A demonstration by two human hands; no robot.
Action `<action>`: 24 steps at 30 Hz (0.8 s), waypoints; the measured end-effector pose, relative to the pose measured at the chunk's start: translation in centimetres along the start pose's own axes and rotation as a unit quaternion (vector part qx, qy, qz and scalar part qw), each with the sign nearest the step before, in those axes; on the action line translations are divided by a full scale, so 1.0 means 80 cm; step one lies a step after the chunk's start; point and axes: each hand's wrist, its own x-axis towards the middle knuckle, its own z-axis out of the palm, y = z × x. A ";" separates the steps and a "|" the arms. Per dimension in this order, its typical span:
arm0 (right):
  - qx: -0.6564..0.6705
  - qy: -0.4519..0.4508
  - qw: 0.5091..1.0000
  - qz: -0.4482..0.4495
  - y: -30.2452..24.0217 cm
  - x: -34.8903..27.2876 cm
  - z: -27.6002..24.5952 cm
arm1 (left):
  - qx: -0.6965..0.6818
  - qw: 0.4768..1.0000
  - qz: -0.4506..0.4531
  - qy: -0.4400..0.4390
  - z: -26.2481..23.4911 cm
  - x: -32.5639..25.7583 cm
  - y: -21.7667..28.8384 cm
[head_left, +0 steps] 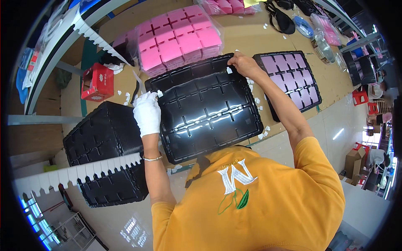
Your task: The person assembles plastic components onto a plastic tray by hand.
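Head view: your 2 hands hold a black tray by its rim

Starting at the left, a white strip [79, 171] with a toothed edge crosses in front of a tall stack of black trays [94, 144]. Just beyond that stack stands an open red box [99, 83].

Next comes your left hand [147, 113], in a white glove, closed on the left edge of the black tray near its far corner; you wear a bracelet [153, 158] on that wrist. Behind the tray, large pink pieces [178, 39] lie piled in clear plastic on the brown tabletop [247, 35].

The black tray [205, 113] is in the middle, directly in front of your torso, tilted a little in the view, with rows of cross-shaped ridges catching the light. Your bare right hand [246, 66] pinches its far right corner between thumb and fingers. 1 small white scrap [229, 70] shows just under those fingers.

Farther right, a second tray [291, 79] holds lilac pieces. Beyond it you have a clear roll [322, 50], and red stools [360, 97] stand past the table.
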 end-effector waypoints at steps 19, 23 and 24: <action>-0.004 0.065 0.996 -0.058 -0.025 -0.006 0.003 | -0.017 0.999 0.024 -0.014 0.044 0.024 -0.033; -0.047 0.075 0.994 -0.067 -0.026 -0.002 0.009 | 0.000 0.998 0.037 -0.050 0.044 0.036 -0.031; -0.060 0.078 0.993 -0.069 -0.026 -0.001 0.009 | 0.010 0.998 0.037 -0.057 0.045 0.039 -0.031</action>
